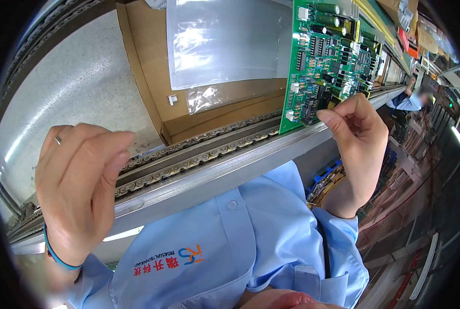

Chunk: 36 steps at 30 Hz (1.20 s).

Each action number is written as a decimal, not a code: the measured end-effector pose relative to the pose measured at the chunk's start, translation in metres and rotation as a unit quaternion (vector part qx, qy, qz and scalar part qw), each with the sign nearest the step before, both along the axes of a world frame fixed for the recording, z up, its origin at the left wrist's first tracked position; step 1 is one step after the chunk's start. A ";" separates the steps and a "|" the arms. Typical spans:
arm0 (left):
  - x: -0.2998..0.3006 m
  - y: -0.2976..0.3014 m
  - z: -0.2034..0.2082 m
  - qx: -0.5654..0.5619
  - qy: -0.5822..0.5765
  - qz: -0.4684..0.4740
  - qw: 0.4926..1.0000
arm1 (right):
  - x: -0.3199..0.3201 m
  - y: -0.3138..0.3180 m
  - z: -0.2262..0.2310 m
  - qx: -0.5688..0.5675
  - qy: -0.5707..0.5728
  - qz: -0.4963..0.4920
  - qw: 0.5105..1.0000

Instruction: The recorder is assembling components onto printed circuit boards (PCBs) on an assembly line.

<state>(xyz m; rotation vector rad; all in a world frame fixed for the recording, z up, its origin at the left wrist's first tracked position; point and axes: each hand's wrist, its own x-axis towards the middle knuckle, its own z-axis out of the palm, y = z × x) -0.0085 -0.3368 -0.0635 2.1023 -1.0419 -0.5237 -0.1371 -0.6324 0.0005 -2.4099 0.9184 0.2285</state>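
Note:
At the right, the thumb and index finger of my right hand are pinched together at the near part of a green circuit board. What the fingertips hold, if anything, is hidden. Chips, capacitors, small resistors and white connectors crowd the board, which reaches the conveyor rail; a second populated section lies along its right side. My left hand hovers over the conveyor at the left, its fingers bent and the thumb slightly apart from the index finger. Nothing shows in it.
A chain conveyor with a metal rail crosses in front of me. Beyond it sits a cardboard box with clear plastic bags and a small white connector. Another person is at the far right.

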 end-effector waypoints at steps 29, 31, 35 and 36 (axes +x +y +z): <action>-0.019 -0.165 0.029 -0.067 -0.375 -0.300 0.875 | -0.063 -0.084 -0.055 -0.025 -0.407 0.175 0.896; -0.020 -0.172 0.036 -0.035 -0.364 -0.315 0.876 | -0.063 -0.092 -0.065 -0.017 -0.431 0.166 0.887; -0.021 -0.185 0.046 0.019 -0.361 -0.345 0.866 | -0.066 -0.098 -0.076 0.023 -0.449 0.143 0.882; -0.021 -0.188 0.046 0.024 -0.363 -0.357 0.860 | -0.066 -0.098 -0.077 0.033 -0.456 0.134 0.879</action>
